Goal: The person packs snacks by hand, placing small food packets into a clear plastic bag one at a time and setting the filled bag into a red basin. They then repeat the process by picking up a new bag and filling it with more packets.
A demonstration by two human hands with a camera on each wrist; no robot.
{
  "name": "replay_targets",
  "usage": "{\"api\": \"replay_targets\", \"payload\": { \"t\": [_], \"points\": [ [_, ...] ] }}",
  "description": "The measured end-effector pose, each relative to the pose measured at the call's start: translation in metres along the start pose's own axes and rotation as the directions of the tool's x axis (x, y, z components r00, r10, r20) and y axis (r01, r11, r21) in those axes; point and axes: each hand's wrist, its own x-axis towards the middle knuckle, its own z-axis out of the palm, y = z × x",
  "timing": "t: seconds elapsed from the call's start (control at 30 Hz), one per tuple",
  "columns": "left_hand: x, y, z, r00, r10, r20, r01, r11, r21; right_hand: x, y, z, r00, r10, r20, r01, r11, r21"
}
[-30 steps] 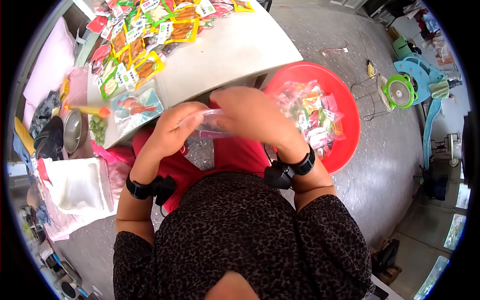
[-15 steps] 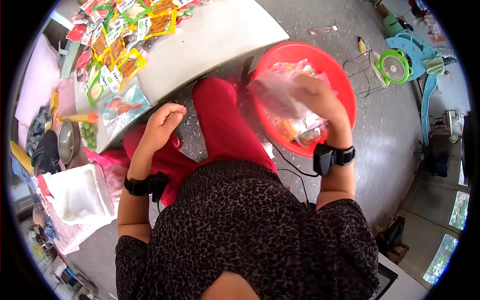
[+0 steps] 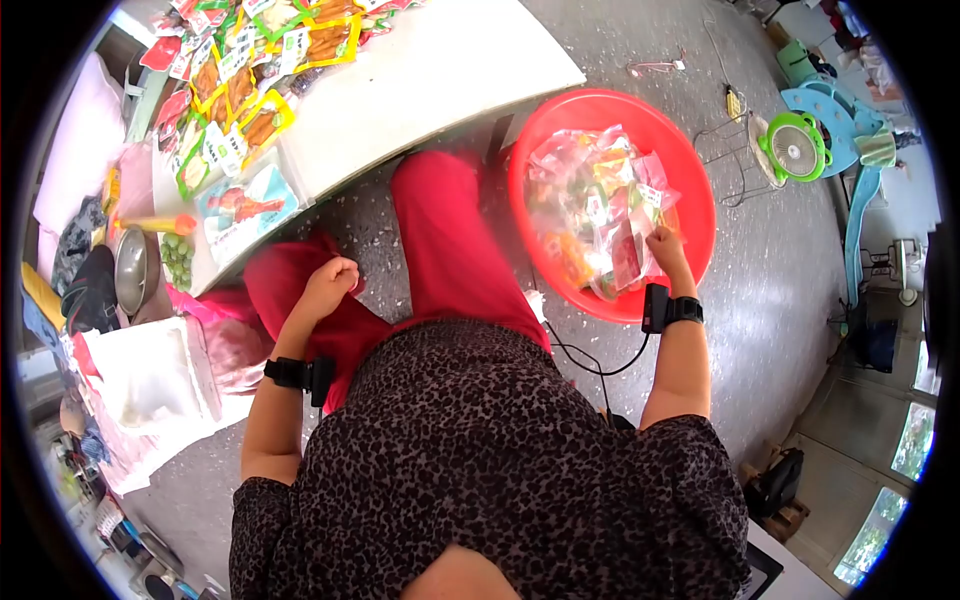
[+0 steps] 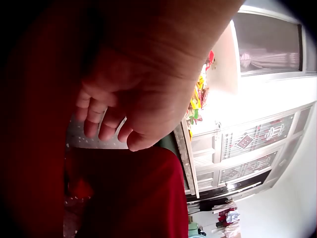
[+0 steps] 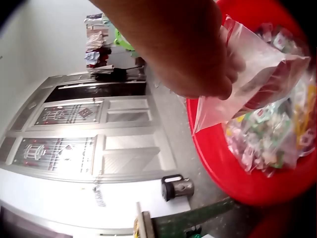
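Observation:
My right hand [image 3: 668,250] is over the near right side of a red basin [image 3: 700,190]. In the right wrist view its curled fingers pinch the top edge of a clear plastic bag [image 5: 265,67] with something dark reddish inside. Beneath that bag, the basin holds a heap of filled clear bags [image 5: 270,126] with colourful packets in them. My left hand [image 3: 328,288] hovers by the left thigh, fingers loosely curled and holding nothing; the left wrist view shows its bare palm [image 4: 153,99].
Colourful food packets [image 3: 240,85] are piled on the white table [image 3: 430,80]. A blue-and-white picture packet [image 3: 248,205] lies at its near corner, beside green grapes [image 3: 177,262]. A white foam box [image 3: 150,375] stands left. A green fan [image 3: 797,147] is beyond the basin.
Both hands were together on a clear bag in front of the body. The right hand then carried the bag rightward to the basin and lowered it; the left let go and dropped toward the thigh.

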Motion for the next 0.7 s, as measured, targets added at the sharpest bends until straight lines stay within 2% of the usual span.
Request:
{"api": "replay_targets", "payload": {
  "t": [0.13, 0.27, 0.37, 0.43, 0.47, 0.57, 0.63, 0.67, 0.7],
  "points": [
    [0.0, 0.004, 0.001, 0.999, -0.043, -0.017, 0.043, 0.999, 0.031, 0.012, 0.035, 0.011, 0.995, 0.098, 0.018, -0.097, 0.993, -0.067],
    [-0.001, 0.002, 0.003, 0.998, -0.064, -0.009, 0.064, 0.997, -0.032, 0.015, 0.057, 0.008, 0.979, 0.116, -0.168, -0.129, 0.989, -0.069],
    [-0.001, 0.006, 0.002, 0.995, -0.094, -0.014, 0.094, 0.995, -0.022, 0.011, 0.088, -0.01, 0.961, 0.147, -0.233, -0.166, 0.984, -0.065],
    [-0.001, 0.002, 0.001, 0.997, -0.081, -0.013, 0.081, 0.996, -0.035, -0.004, 0.081, -0.028, 0.94, 0.167, -0.299, -0.201, 0.976, -0.086],
    [0.0, 0.001, 0.001, 0.996, -0.089, -0.017, 0.088, 0.996, -0.023, -0.008, 0.077, -0.036, 0.933, 0.2, -0.3, -0.261, 0.949, -0.178],
    [0.0, 0.0, 0.001, 0.995, -0.1, -0.023, 0.1, 0.995, 0.002, -0.018, 0.081, -0.03, 0.925, 0.228, -0.305, -0.312, 0.913, -0.262],
    [0.0, 0.002, 0.002, 0.995, -0.094, -0.023, 0.094, 0.996, 0.001, -0.022, 0.096, -0.003, 0.943, 0.197, -0.269, -0.263, 0.936, -0.236],
    [-0.001, 0.002, 0.002, 0.996, -0.092, -0.02, 0.092, 0.996, 0.001, -0.025, 0.1, 0.013, 0.964, 0.15, -0.221, -0.196, 0.958, -0.207],
    [-0.001, 0.002, 0.002, 0.996, -0.088, -0.019, 0.088, 0.996, 0.004, -0.024, 0.105, 0.033, 0.977, 0.165, -0.132, -0.187, 0.967, -0.172]
  ]
}}
